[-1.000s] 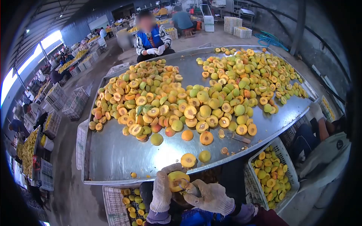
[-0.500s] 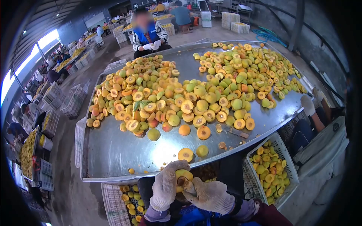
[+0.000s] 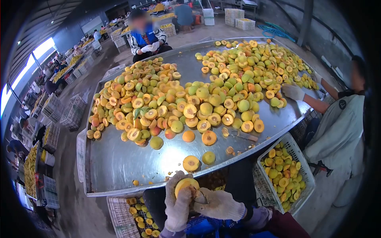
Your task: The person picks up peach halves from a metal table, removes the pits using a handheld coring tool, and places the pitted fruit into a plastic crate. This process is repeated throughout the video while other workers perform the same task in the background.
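Note:
Near the front edge of the metal table, my left hand [image 3: 176, 204], in a knitted work glove, is wrapped round a yellow peach half [image 3: 186, 184]. My gloved right hand [image 3: 222, 204] is closed beside it, pinching a small dark metal tool [image 3: 201, 196] against the fruit's cut side; the tool's exact shape is mostly hidden by the fingers. Just beyond my hands, a cut peach half [image 3: 191, 163] lies face up, with a greenish peach [image 3: 208, 158] to its right. A large heap of halved peaches [image 3: 170, 99] spreads behind them.
The metal table [image 3: 115, 166] has raised edges. A wooden-handled knife [image 3: 247, 136] lies near some pits. A white crate [image 3: 260, 166] of halves stands right, another crate [image 3: 119, 214] below left. A co-worker's gloved hand [image 3: 293, 92] reaches in; another person [image 3: 145, 37] sits opposite.
The peach half has turned in my left hand, its skin side now more upward. At right, the co-worker has leaned in and moved a hand onto the fruit. The view has shifted slightly.

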The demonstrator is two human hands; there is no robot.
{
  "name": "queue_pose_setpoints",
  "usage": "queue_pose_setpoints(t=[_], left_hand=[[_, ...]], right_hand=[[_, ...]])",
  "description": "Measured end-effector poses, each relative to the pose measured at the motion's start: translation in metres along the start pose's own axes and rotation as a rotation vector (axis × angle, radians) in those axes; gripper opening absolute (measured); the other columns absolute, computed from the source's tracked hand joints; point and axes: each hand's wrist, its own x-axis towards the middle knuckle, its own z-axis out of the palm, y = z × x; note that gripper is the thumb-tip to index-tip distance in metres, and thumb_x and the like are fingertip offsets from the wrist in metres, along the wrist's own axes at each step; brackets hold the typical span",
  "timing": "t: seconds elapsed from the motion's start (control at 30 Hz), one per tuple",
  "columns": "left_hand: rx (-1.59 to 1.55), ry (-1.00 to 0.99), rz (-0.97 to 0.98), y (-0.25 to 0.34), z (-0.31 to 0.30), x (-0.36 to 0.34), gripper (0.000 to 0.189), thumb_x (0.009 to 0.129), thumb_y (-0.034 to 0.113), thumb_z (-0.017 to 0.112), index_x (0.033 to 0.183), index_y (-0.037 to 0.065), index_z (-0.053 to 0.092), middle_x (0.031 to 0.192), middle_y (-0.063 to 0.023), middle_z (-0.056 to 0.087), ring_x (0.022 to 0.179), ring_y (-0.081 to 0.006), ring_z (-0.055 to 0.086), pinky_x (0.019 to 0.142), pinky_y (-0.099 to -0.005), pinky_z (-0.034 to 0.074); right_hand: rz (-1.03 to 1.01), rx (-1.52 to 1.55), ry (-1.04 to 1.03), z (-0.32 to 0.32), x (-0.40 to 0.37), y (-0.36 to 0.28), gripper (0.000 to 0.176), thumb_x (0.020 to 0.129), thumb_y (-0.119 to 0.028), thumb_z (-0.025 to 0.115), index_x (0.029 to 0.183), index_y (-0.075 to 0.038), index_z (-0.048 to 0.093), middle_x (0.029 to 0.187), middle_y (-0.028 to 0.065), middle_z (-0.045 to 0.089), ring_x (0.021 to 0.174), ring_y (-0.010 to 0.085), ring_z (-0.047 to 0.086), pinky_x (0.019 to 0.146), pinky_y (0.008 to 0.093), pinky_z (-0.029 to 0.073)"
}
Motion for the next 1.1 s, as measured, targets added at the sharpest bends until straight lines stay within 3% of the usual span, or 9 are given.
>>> queue_pose_setpoints(t=[0.07,0.13,0.27,0.33,0.53,0.67,0.73,0.9,1.1], left_hand=[[0.141,0.041,0.12,-0.007,0.004,-0.003,0.055,0.093,0.027,0.064,0.134,-0.004,0.045,0.126,-0.0192,0.058,0.116,-0.0255,0.056,0.1,-0.0363,0.044],[0.447,0.11,0.396,-0.008,0.005,0.0,0.04,0.092,0.015,0.061,0.126,-0.005,0.053,0.12,-0.0183,0.062,0.107,-0.0254,0.062,0.094,-0.0362,0.049],[0.628,0.013,0.363,0.021,0.007,0.012,0.038,0.094,0.02,0.058,0.122,-0.006,0.056,0.112,-0.0167,0.065,0.102,-0.0239,0.063,0.092,-0.0347,0.049],[0.374,-0.056,-0.024,0.029,0.008,0.016,0.033,0.09,0.019,0.066,0.115,-0.001,0.064,0.108,-0.0168,0.068,0.099,-0.0274,0.067,0.088,-0.0334,0.051],[0.79,-0.148,0.291,0.038,0.014,0.015,0.029,0.088,0.02,0.065,0.108,-0.001,0.066,0.101,-0.0149,0.07,0.097,-0.0263,0.067,0.094,-0.0373,0.048],[0.721,-0.187,0.198,0.041,0.014,0.021,0.029,0.086,0.02,0.068,0.105,-0.001,0.067,0.101,-0.0159,0.07,0.096,-0.0287,0.068,0.094,-0.0374,0.048],[0.7,-0.276,0.359,0.038,0.012,0.023,0.031,0.087,0.024,0.068,0.106,-0.001,0.067,0.101,-0.015,0.07,0.094,-0.0286,0.069,0.093,-0.0366,0.049],[0.798,-0.378,0.094,0.033,0.008,0.034,0.036,0.087,0.033,0.071,0.112,0.007,0.067,0.107,-0.0107,0.07,0.095,-0.0282,0.069,0.079,-0.0325,0.055],[0.739,-0.279,0.41,0.029,0.013,0.024,0.034,0.088,0.027,0.067,0.107,-0.001,0.067,0.101,-0.0157,0.07,0.092,-0.0296,0.068,0.086,-0.0375,0.051]], right_hand=[[-0.047,0.036,-0.019,0.001,0.001,0.004,0.04,0.09,-0.039,0.063,0.116,-0.011,0.053,0.075,0.0081,0.061,0.062,0.0238,0.064,0.053,0.0358,0.052],[0.555,0.784,-0.449,-0.01,0.009,0.001,0.034,0.093,-0.037,0.06,0.111,-0.009,0.054,0.072,0.0061,0.06,0.063,0.0185,0.062,0.052,0.0317,0.049],[0.582,1.002,-0.497,-0.016,0.009,0.002,0.031,0.094,-0.035,0.058,0.108,-0.008,0.055,0.071,0.0041,0.059,0.06,0.0139,0.059,0.05,0.0286,0.045],[0.553,1.133,-0.551,-0.02,0.007,0.003,0.028,0.095,-0.033,0.058,0.105,-0.007,0.055,0.07,0.003,0.058,0.056,0.0111,0.055,0.048,0.0263,0.043],[0.479,1.436,-0.528,-0.006,-0.011,0.014,0.024,0.096,-0.029,0.06,0.096,-0.006,0.056,0.063,0.0011,0.054,0.046,0.0088,0.048,0.041,0.0241,0.037],[0.598,1.555,-0.652,-0.011,-0.01,0.017,0.026,0.096,-0.03,0.06,0.096,-0.005,0.056,0.06,0.0009,0.052,0.043,0.0089,0.046,0.038,0.024,0.034],[0.555,1.54,-0.602,0.001,-0.017,0.024,0.025,0.096,-0.03,0.06,0.096,-0.005,0.056,0.06,0.0007,0.052,0.044,0.0087,0.046,0.037,0.0234,0.034],[0.593,1.501,-0.576,-0.003,-0.016,0.018,0.024,0.095,-0.028,0.061,0.095,-0.005,0.057,0.058,0.0002,0.052,0.042,0.0082,0.046,0.036,0.0223,0.034],[0.598,1.634,-0.574,0.009,-0.021,0.029,0.022,0.094,-0.027,0.062,0.097,-0.005,0.058,0.058,0.0008,0.053,0.041,0.0084,0.046,0.035,0.0232,0.034]])
